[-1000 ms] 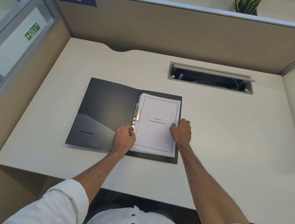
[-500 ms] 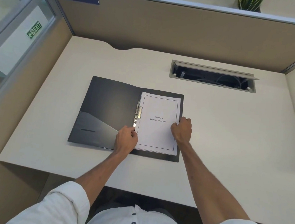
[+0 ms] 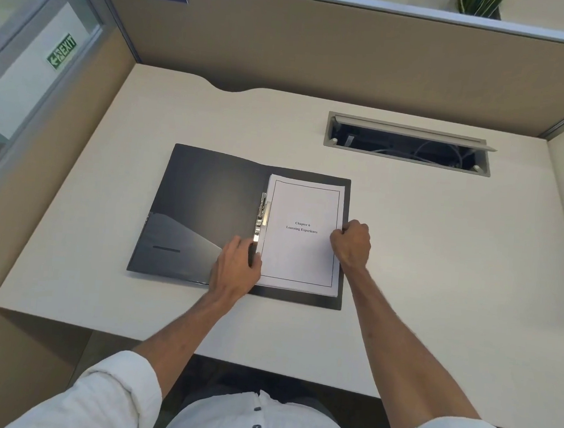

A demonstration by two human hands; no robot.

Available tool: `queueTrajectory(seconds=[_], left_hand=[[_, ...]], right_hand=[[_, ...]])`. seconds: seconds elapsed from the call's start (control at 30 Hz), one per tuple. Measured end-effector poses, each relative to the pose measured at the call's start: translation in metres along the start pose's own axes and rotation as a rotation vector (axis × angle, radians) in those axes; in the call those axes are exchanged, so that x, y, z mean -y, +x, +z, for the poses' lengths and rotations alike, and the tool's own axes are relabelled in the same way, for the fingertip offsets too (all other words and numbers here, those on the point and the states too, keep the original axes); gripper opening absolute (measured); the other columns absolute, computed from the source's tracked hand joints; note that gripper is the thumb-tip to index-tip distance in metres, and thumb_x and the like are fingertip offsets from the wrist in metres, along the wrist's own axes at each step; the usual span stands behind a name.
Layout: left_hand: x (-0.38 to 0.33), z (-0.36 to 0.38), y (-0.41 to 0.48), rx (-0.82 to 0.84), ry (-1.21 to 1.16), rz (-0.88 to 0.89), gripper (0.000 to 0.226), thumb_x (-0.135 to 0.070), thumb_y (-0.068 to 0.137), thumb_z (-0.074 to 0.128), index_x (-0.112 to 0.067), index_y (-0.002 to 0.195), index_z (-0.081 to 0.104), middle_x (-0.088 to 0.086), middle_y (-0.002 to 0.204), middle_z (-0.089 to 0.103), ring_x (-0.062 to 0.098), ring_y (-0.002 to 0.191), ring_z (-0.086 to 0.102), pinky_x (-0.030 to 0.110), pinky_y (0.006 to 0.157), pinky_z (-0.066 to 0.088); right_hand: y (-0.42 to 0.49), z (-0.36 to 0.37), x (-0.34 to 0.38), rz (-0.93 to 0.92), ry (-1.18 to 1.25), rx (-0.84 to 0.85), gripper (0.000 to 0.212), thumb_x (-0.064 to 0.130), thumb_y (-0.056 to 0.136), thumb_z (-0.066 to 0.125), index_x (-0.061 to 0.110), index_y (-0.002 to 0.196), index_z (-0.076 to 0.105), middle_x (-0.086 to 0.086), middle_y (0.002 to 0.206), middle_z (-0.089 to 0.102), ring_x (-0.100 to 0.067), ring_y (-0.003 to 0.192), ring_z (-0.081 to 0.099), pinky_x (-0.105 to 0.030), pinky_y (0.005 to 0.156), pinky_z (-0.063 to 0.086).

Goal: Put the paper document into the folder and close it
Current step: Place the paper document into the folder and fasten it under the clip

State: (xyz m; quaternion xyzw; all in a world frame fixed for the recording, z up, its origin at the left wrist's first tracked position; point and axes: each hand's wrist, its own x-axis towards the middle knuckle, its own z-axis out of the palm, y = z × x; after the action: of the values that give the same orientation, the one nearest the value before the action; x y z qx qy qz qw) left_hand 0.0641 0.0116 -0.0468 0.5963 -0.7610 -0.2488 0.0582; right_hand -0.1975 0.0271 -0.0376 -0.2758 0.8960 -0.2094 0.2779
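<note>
A black folder (image 3: 203,204) lies open and flat on the desk. A white paper document (image 3: 299,249), a stack with a printed title page, rests on the folder's right half beside the metal clip (image 3: 262,217) at the spine. My left hand (image 3: 236,267) rests on the spine at the stack's lower left edge, fingers bent against the paper. My right hand (image 3: 352,243) is curled at the stack's right edge, fingertips pressing on it. Whether either hand truly pinches the sheets is hard to tell.
The pale desk (image 3: 439,260) is walled by beige partitions at the back and both sides. An open cable tray (image 3: 409,144) is sunk into the desk behind and right of the folder. The desk's front edge runs just below my forearms.
The paper stack has been squared up and now lies flatter against the clip. My left hand slid slightly lower along the spine; my right hand stayed at the right edge.
</note>
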Motion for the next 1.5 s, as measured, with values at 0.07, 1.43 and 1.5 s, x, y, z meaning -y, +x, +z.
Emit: queueTrajectory(seconds=[0.07,1.43,1.5], left_hand=[[0.012,0.001,-0.003,-0.015,0.103,0.132,0.064,-0.046,0.101,0.065,-0.017,0.157,0.051,0.002,0.147,0.058,0.025,0.127,0.060,0.044,0.106,0.056],[0.023,0.023,0.005,0.253,0.189,0.400,0.114,-0.053,0.089,0.068,-0.025,0.178,0.002,-0.010,0.186,0.005,0.020,0.173,0.016,0.067,0.136,0.021],[0.024,0.023,0.005,0.252,0.187,0.413,0.113,-0.053,0.090,0.068,-0.025,0.178,0.002,-0.010,0.185,0.006,0.019,0.172,0.017,0.066,0.136,0.021]], right_hand=[[0.005,-0.004,0.003,-0.058,-0.042,-0.042,0.029,0.012,0.103,0.054,-0.001,0.127,0.065,-0.017,0.137,0.058,-0.040,0.124,0.062,-0.045,0.096,0.055],[0.084,0.031,0.100,-0.629,-0.549,0.202,0.045,0.008,0.104,0.049,0.008,0.149,0.054,-0.014,0.150,0.050,-0.035,0.142,0.049,-0.050,0.118,0.042],[0.083,0.029,0.101,-0.625,-0.544,0.211,0.046,0.008,0.104,0.049,0.008,0.150,0.053,-0.013,0.152,0.049,-0.035,0.144,0.048,-0.051,0.119,0.041]])
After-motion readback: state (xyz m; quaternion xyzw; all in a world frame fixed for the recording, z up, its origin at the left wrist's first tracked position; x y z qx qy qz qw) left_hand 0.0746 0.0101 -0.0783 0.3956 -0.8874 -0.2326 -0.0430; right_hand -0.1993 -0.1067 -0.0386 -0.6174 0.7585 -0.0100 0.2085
